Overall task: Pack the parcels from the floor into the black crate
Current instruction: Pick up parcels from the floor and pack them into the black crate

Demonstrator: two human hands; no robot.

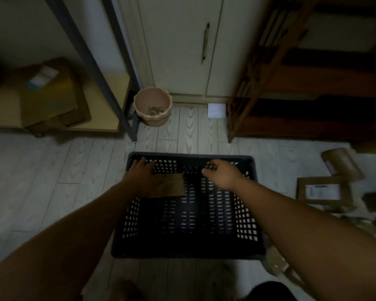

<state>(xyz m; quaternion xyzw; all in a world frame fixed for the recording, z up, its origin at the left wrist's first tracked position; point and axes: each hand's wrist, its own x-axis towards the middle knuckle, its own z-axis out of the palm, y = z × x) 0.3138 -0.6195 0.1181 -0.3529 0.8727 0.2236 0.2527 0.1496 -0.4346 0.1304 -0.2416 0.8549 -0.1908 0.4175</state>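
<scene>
The black crate with perforated walls stands on the pale wood floor right below me. My left hand reaches into its far left part and rests flat on a small brown cardboard parcel lying inside. My right hand hovers over the far middle of the crate, fingers curled, with nothing seen in it. More brown parcels lie on the floor at the right: one with a white label and a taped one behind it.
A pink bucket stands by the white cabinet. A metal shelf at left holds a cardboard box. A dark wooden rack stands at right. Crumpled packaging lies by the crate's near right corner.
</scene>
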